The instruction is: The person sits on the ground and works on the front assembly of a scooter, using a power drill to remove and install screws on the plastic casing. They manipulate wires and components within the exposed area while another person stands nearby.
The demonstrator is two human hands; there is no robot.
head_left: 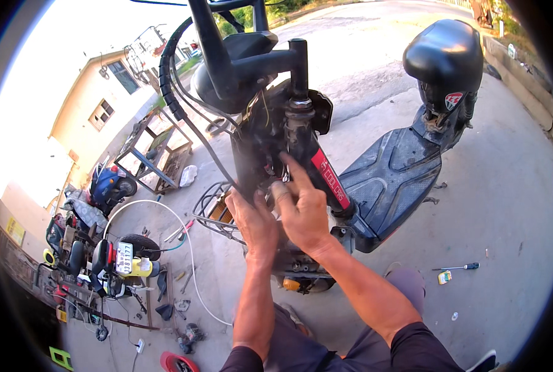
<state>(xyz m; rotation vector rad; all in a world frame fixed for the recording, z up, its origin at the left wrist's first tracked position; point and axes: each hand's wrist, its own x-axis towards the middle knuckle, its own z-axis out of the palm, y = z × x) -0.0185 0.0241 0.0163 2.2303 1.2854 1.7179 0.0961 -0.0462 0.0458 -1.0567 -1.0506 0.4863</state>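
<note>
While concrete floor point(475, 204) lies open to the right, the black scooter point(301, 146) stands before the person, its handlebar point(261, 64) cut off by the upper edge. Both forearms rise from below to the front column. The right hand point(301, 214) is half open, one finger stretched upward; the left hand point(252, 223), just beside it, has loosely bent fingers, between column and wire rack point(211, 198). Shadow and blur obscure the wiring point(270, 158); I cannot tell whether either hand grips anything.

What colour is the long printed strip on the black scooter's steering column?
The long printed strip is red with pale lettering; see the head view.
</note>
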